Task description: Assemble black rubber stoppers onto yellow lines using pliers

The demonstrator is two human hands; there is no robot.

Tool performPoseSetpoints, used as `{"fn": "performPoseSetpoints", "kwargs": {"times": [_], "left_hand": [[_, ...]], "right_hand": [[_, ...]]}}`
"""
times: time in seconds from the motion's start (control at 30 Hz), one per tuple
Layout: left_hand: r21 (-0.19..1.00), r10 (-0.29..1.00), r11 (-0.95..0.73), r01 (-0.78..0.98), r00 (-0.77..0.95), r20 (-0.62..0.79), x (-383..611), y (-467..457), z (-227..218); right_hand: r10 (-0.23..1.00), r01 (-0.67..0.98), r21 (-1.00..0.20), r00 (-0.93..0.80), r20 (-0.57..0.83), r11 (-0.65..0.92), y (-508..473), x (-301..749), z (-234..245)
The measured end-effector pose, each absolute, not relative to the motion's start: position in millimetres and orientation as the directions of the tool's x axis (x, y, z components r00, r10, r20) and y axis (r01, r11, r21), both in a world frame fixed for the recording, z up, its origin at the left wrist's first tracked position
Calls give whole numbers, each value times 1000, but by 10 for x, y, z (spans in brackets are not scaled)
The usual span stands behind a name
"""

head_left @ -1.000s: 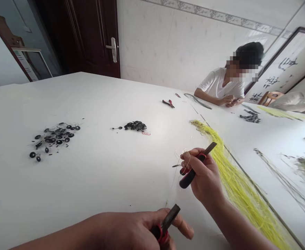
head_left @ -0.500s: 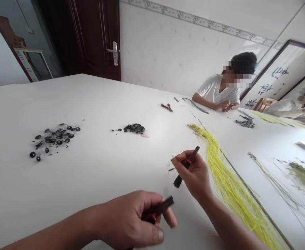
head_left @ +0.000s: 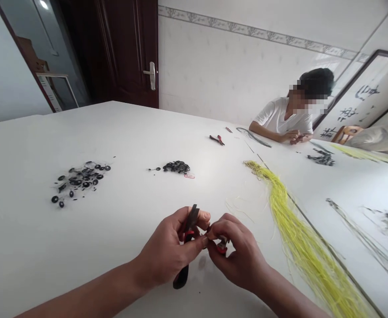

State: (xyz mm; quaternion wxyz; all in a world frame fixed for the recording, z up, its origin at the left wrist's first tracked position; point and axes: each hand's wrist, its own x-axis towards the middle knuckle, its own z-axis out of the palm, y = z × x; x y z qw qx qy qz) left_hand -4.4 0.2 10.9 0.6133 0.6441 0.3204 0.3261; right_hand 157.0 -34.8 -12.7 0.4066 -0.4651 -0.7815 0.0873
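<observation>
In the head view my left hand (head_left: pixel 165 251) is closed round pliers (head_left: pixel 181 274), whose dark jaws point up past the fingers and whose black handle sticks out below. My right hand (head_left: pixel 242 254) is curled round a second pair of pliers (head_left: pixel 222 248); only a red and metal part shows. The fingertips of both hands meet and pinch something small and dark, too hidden to name. To the right of my right hand runs a bundle of yellow strands (head_left: pixel 282 203).
Beyond my hands lie a small pile of black pieces (head_left: pixel 177 167) and, farther left, scattered black discs (head_left: pixel 81 176). Red-and-black pliers (head_left: pixel 217 140) rest farther back. A co-worker (head_left: pixel 283 117) sits across the white table (head_left: pixel 131 137); another person is at the right edge.
My hands have come together; the left moved up and the right moved down beside it. The pliers in my right hand are now mostly covered. The view has shifted slightly.
</observation>
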Motion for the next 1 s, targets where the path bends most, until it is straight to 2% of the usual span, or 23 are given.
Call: {"fn": "performPoseSetpoints", "kwargs": {"times": [0.37,0.57,0.7,0.83,0.9,1.0], "left_hand": [[989,813,-112,92,581,38,-54,37,132],[986,749,-134,101,662,34,-80,79,137],[931,758,-300,207,644,101,-88,75,121],[851,721,-476,224,654,231,-87,58,68],[826,699,-523,208,660,276,-88,60,37],[824,705,-518,229,660,259,-93,65,2]], "right_hand": [[837,629,-598,-166,522,498,-361,1564,-93],[897,577,-713,-84,433,398,-389,1571,-55],[921,502,-789,-39,387,353,-381,1570,-40],[926,518,-780,-69,372,352,-377,1583,-63],[929,526,-777,-80,360,346,-375,1589,-74],[939,525,-787,-75,335,323,-369,1587,-68]]}}
